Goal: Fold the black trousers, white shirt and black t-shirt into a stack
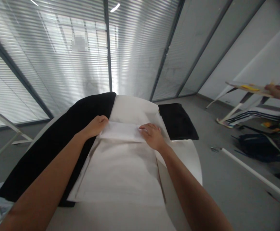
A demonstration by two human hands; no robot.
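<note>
A white cloth (123, 173) lies spread on a white table, with its far end folded over into a flat band (123, 131). My left hand (96, 125) is closed on the left end of that band, fingers pinched at the fold. At the band's right end, my right hand (152, 134) rests on the fabric with its fingers stretched out, palm down. Black cloth (55, 141) runs along the left side of the table, partly under my left forearm. A folded black cloth (178, 122) lies to the right, beyond my right hand.
The white table (190, 157) has a rounded edge. Glass panels with blinds (135, 57) stand behind it. On the right are another table (248, 88) with a person's hand (276, 91), a dark chair (260, 144) and a white pole (253, 171) above the grey floor.
</note>
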